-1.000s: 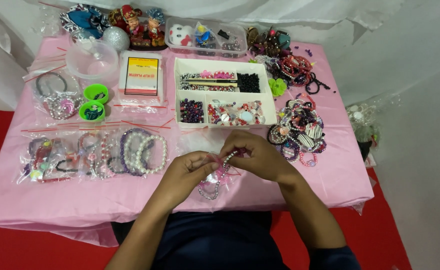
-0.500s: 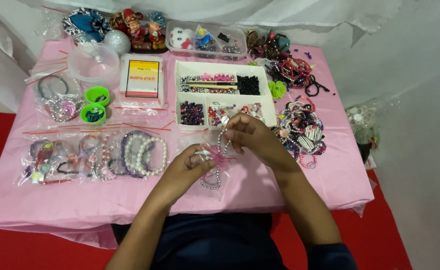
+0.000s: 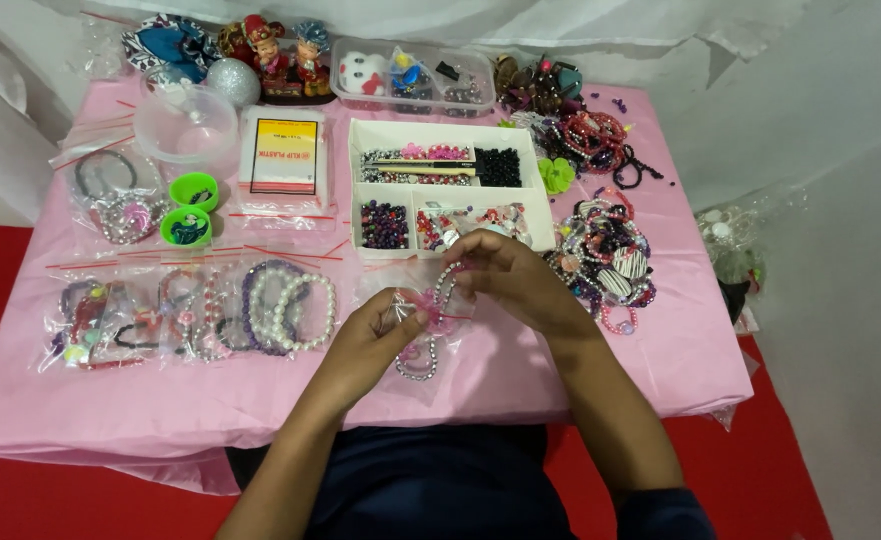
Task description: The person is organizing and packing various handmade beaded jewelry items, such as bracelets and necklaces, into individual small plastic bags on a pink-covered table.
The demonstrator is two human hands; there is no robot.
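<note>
While the pink table carries the whole spread, both hands meet just in front of the white divided tray, which holds dark, red and mixed beads in separate compartments. Left of the tray sits a flat packet with a yellow label, a clear plastic bowl and two green lids. Bagged bracelets lie in a row at the left edge, already packed by the look of it; a loose heap of bracelets lies at the right, unbagged. Left hand pinches the edge of a small clear bag lying on the table, fingers closed on it. Right hand has fingertips closed on a pale bead bracelet, held at the bag's mouth, above a pink flower piece. Another beaded strand shows through the bag lower down. Judging from this, the bagging is partway: the bracelet is not fully inside, the bag is unsealed, and the heap remains.
</note>
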